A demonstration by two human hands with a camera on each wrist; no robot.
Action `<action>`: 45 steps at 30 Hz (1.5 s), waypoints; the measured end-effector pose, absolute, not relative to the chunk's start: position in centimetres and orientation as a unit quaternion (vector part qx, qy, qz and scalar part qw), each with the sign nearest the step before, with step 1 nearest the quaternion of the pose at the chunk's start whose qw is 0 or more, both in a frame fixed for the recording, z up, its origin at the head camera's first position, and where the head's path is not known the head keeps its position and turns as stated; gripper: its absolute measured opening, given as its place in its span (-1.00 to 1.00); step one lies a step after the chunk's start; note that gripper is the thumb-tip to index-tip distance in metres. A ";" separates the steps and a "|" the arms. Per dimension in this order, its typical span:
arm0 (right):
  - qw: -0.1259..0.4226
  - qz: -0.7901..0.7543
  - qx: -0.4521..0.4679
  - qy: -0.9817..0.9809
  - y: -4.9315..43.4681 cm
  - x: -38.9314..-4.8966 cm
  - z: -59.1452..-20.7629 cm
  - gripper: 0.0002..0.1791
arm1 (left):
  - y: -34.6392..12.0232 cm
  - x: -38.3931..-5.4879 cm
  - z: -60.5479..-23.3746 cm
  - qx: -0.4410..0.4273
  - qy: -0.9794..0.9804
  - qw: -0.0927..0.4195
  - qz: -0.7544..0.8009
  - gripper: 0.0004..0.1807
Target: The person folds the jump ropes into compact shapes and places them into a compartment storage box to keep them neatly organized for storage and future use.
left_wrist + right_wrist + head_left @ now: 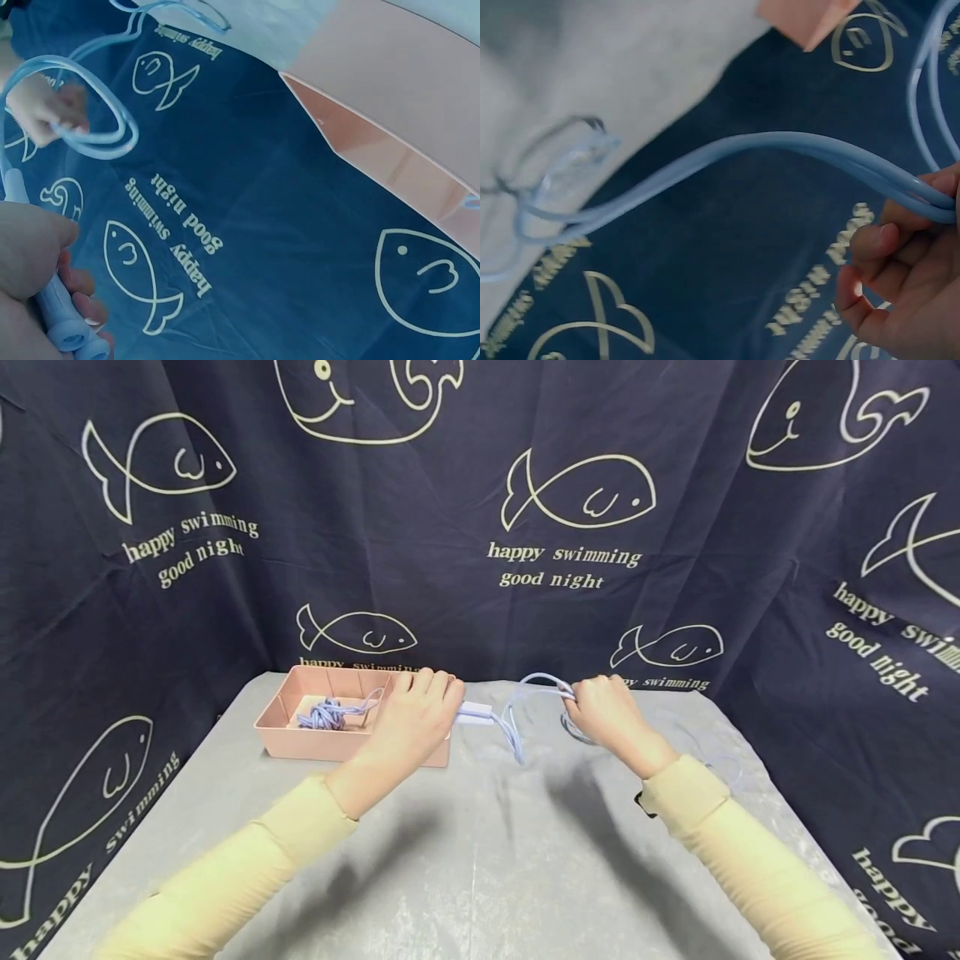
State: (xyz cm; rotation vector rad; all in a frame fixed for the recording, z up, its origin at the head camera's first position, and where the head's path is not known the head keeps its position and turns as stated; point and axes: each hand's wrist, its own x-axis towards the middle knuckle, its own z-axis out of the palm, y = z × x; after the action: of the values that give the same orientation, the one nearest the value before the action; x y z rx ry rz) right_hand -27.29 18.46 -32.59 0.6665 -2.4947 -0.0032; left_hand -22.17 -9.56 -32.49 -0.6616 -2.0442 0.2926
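My left hand (420, 714) grips the two pale blue handles (56, 304) of a jump rope, held together just past the right end of a pink box (300, 743). From the handles the light blue cord (513, 731) droops and loops across to my right hand (611, 714). That hand holds the doubled cord (757, 142) between thumb and fingers, above the far right part of the table. More of the cord hangs below it and trails to the right. Inside the box lies a bundled blue cord (326, 714), partly unwound at one end.
The box stands at the back left of the grey table (472, 877). A dark blue curtain (450, 527) with fish drawings and lettering encloses the back and both sides. A dark band (645, 804) shows at the right cuff.
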 end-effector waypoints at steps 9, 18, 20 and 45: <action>0.309 -0.005 0.267 -0.913 16.2 -25.4 -29.4 -0.55 | -8.6 -22.3 -32.8 -0.294 -0.827 0.466 0.114 -0.77; 0.362 -0.020 0.300 -0.882 14.8 -23.9 -28.4 -0.56 | -8.0 -22.2 -33.0 -0.269 -0.842 0.448 0.137 -0.54; 0.376 -0.027 0.312 -0.872 14.5 -23.7 -28.5 -0.58 | -7.8 -22.1 -33.0 -0.266 -0.842 0.450 0.133 -0.51; 0.395 -0.063 0.464 -0.791 14.5 -22.6 -29.3 -0.74 | -8.1 -22.7 -33.3 -0.309 -0.796 0.516 0.064 -0.81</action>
State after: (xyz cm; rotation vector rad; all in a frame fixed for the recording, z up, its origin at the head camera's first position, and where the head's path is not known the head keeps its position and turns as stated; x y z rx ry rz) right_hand -22.61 14.52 -29.27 1.1766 -2.0052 -0.1609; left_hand -22.65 -8.11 -33.29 -0.7423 -1.9117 0.1542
